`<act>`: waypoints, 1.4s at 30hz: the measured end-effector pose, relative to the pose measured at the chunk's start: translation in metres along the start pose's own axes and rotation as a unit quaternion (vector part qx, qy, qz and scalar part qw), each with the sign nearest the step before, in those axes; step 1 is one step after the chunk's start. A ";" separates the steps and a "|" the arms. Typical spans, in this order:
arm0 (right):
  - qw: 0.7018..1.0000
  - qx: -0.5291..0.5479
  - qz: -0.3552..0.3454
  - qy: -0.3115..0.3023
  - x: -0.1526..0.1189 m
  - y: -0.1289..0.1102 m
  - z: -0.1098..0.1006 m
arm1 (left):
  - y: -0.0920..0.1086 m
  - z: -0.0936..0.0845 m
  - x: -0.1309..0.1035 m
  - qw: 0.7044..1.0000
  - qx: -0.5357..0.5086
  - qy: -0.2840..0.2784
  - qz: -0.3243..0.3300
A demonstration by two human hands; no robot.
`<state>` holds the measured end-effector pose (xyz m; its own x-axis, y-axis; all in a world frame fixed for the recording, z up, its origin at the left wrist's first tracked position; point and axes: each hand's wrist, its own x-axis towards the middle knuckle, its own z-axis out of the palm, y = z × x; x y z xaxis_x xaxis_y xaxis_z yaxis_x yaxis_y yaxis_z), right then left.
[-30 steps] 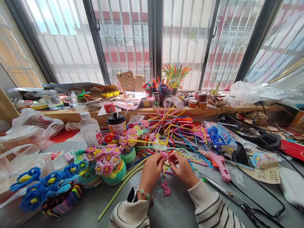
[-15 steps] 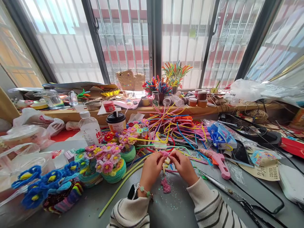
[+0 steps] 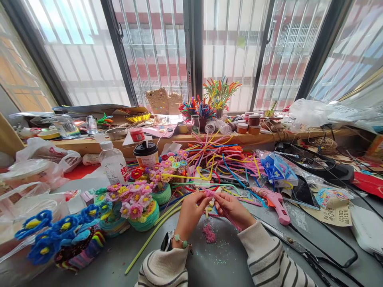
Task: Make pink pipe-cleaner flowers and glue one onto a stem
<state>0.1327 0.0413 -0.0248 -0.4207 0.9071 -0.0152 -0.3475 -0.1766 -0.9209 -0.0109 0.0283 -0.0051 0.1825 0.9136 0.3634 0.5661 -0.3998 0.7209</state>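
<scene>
My left hand [image 3: 193,209] is closed in a pinch on a pink pipe cleaner [image 3: 210,193], near the middle of the desk. Fingertips of my right hand [image 3: 235,209] grip the same pink strand close by, and a length of it runs down under that palm. A small pale piece shows between the two hands, too small to name. Below them a pink fuzzy shape [image 3: 209,234] lies on the grey desk [image 3: 215,275], with glitter specks scattered around it. My fingers partly hide the strand's bends.
To the left stand pipe-cleaner flowers in pots [image 3: 145,215] and a plastic bottle [image 3: 113,163]. A pink glue gun [image 3: 279,207] and large scissors [image 3: 290,241] lie at the right. Behind my hands spreads a pile of pipe cleaners [image 3: 227,155]; a lidded cup [image 3: 146,154] stands nearby.
My right hand has turned and shifted slightly right and down. A length of pink pipe cleaner now shows beneath it. My left hand stays nearly in place.
</scene>
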 end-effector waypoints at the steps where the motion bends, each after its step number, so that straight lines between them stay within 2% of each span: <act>1: 1.000 0.002 -0.002 0.002 0.000 -0.001 0.000 | -0.001 0.000 0.000 1.000 -0.007 0.002 -0.002; 6: 0.995 -0.067 -0.063 0.039 -0.002 -0.005 0.002 | -0.001 0.000 -0.001 0.999 -0.037 -0.011 -0.008; 10: 0.962 -0.219 -0.142 0.077 -0.005 -0.008 0.002 | 0.001 -0.001 0.000 0.999 -0.047 -0.013 -0.015; 13: 0.902 -0.368 -0.200 0.101 -0.008 -0.010 0.001 | 0.003 0.000 0.000 0.998 -0.059 -0.014 -0.019; 18: 0.751 -0.566 -0.311 0.141 -0.014 -0.008 0.005 | 0.008 0.000 -0.001 0.994 -0.101 -0.033 -0.029; 21: 0.710 -0.596 -0.357 0.120 -0.015 -0.007 0.007 | 0.009 0.000 -0.002 0.993 -0.111 -0.036 -0.034; 25: 0.692 -0.597 -0.392 0.104 -0.014 -0.005 0.007 | 0.011 -0.002 -0.001 0.992 -0.112 -0.042 -0.039; 32: 0.679 -0.613 -0.398 0.075 -0.013 -0.005 0.005 | 0.010 -0.001 0.000 0.992 -0.106 -0.058 -0.042; 38: 0.693 -0.603 -0.386 0.085 -0.011 -0.002 0.004 | 0.011 0.000 0.000 0.993 -0.091 -0.065 -0.040; 42: 0.691 -0.596 -0.394 0.112 -0.010 0.001 0.003 | 0.013 0.000 -0.001 0.994 -0.082 -0.068 -0.032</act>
<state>0.1343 0.0314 -0.0245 -0.3078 0.6024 0.7365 0.5979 0.7245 -0.3428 -0.0039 0.0223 0.0044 0.2627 0.9348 0.2390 0.4436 -0.3370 0.8305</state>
